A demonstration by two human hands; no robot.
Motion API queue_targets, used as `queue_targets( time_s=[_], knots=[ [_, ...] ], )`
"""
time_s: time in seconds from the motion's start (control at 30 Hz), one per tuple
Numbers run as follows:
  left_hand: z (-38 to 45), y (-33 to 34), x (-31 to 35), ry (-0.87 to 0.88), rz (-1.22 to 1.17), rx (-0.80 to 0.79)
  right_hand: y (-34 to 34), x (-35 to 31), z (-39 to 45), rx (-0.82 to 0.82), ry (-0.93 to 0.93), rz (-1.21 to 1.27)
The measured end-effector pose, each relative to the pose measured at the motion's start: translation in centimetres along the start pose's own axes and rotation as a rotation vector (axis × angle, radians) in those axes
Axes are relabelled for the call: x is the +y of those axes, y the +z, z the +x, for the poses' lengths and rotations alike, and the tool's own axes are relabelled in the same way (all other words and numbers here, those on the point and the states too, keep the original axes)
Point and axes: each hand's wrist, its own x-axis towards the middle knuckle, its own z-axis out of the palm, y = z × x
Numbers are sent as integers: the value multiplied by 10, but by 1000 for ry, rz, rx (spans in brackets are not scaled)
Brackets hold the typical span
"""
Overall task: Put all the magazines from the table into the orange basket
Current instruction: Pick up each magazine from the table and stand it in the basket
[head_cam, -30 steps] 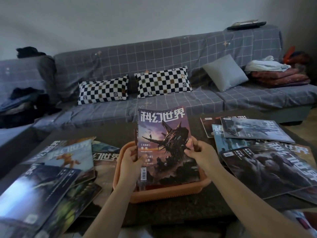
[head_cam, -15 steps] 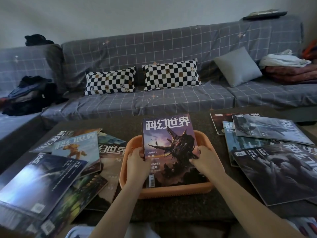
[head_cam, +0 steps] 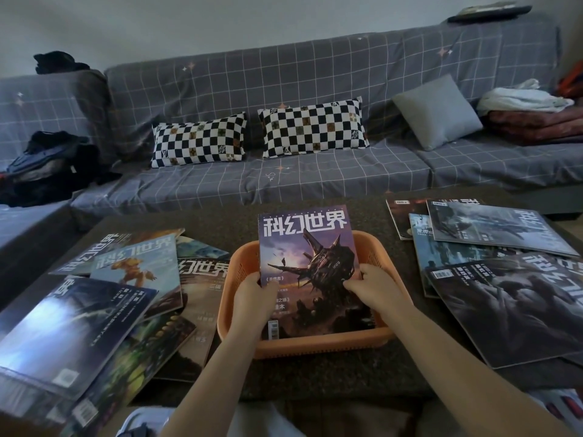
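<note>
One purple-cover magazine [head_cam: 307, 266] is going into the orange basket [head_cam: 239, 269] so far, you're gripping it by both edges with your left hand [head_cam: 252, 298] and right hand [head_cam: 375, 290], while two big piles are sitting untouched on the surface [head_cam: 315, 370] either side.

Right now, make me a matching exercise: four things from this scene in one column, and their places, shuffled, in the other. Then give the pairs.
Things:
1. purple-cover magazine
2. magazine with the orange figure
3. grey cushion
4. dark grey magazine with barcode

Places:
A. on the sofa, right of the checkered pillows
B. on the table, right of the orange basket
C. in the orange basket, held by both hands
D. on the table, left of the orange basket

Pairs: 1-C, 2-D, 3-A, 4-B
</note>
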Motion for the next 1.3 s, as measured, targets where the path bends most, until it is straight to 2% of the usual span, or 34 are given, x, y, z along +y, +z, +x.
queue_targets(
  time_s=[0.13, 0.33, 0.57, 0.67, 0.8, 0.9, 1.1, 1.3],
  knots=[
    [4, -1, 1, -89, -162, -96, -1, 2, 1, -33, 25, 154],
    [6, -4, 2, -138, -260, -185, -2, 1, -1, -49, 39, 156],
    [0, -4, 6, -140, -243, -218, -4, 0, -5, -80, 41, 206],
    [-1, -2, 8, -139, -253, -174, -7, -1, -8, -94, 28, 236],
    [-11, 3, 14, 23, -125, -44, -11, -5, -16, -37, -54, 203],
    [-22, 8, 21, 161, -61, -7, -18, -9, -25, 56, -126, 158],
    [-48, 40, 62, 247, -74, -120, -48, -9, -50, 187, -223, 189],
    [-67, 95, 90, 341, -95, -236, -87, 37, -64, 317, -239, 167]
  ],
)
